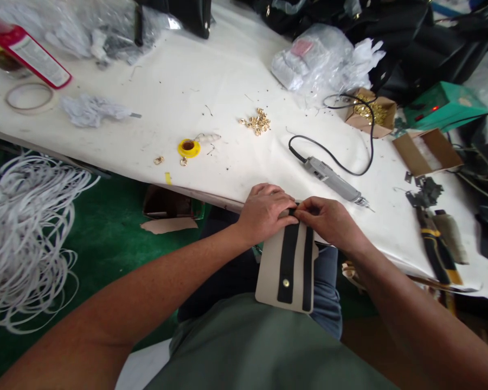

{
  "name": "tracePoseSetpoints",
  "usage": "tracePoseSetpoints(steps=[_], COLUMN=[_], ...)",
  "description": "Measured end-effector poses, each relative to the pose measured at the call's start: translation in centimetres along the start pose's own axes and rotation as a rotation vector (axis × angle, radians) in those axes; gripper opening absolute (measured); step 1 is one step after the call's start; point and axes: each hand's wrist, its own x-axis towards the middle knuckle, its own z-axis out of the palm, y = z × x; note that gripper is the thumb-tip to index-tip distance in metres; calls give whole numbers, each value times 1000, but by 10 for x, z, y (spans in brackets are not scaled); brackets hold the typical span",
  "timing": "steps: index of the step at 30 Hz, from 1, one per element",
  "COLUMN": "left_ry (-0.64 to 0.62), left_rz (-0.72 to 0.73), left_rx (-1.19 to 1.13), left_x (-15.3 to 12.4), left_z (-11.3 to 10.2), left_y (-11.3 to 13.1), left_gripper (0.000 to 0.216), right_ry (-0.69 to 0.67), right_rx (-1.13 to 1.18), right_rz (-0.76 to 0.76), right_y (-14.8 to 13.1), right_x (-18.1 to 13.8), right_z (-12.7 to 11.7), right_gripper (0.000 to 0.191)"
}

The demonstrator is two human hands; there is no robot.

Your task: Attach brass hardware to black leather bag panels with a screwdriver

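A flat beige panel (pixel 268 270) with rounded corners hangs over the table's front edge toward my lap. Two black straps (pixel 288 254) run along it, and one carries a gold snap stud (pixel 286 283) near its lower end. My left hand (pixel 266 210) lies over the panel's upper end, with its fingers curled onto the black strap. From the other side my right hand (pixel 324 218) pinches the same strap end between thumb and fingers. Whatever lies right between the fingertips is hidden.
A grey electric screwdriver (pixel 333 180) with a black cord lies beyond my right hand. Gold clasps (pixel 257 122), a yellow tape roll (pixel 188 147), pliers (pixel 437 244), an open box of brass fittings (pixel 370 114) and a green power unit (pixel 443 105) share the white table (pixel 228 70).
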Motion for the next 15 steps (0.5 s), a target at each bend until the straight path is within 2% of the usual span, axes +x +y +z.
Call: tracePoseSetpoints(steps=[7,13,15], left_ry=[-4,-1,2], left_rz=[-13,-39,-41], left_rx=[-1,-5,-10], left_x=[1,3,3], left_z=[0,-2,-2], left_y=[0,3,3], left_gripper=[29,26,25], right_ry=[-175,-120,-4], right_rx=[193,200,186], right_rz=[54,-25,-48], right_y=[7,9,12], right_x=[16,4,-1], right_z=[-8,-7,-12], right_gripper=[22,30,34])
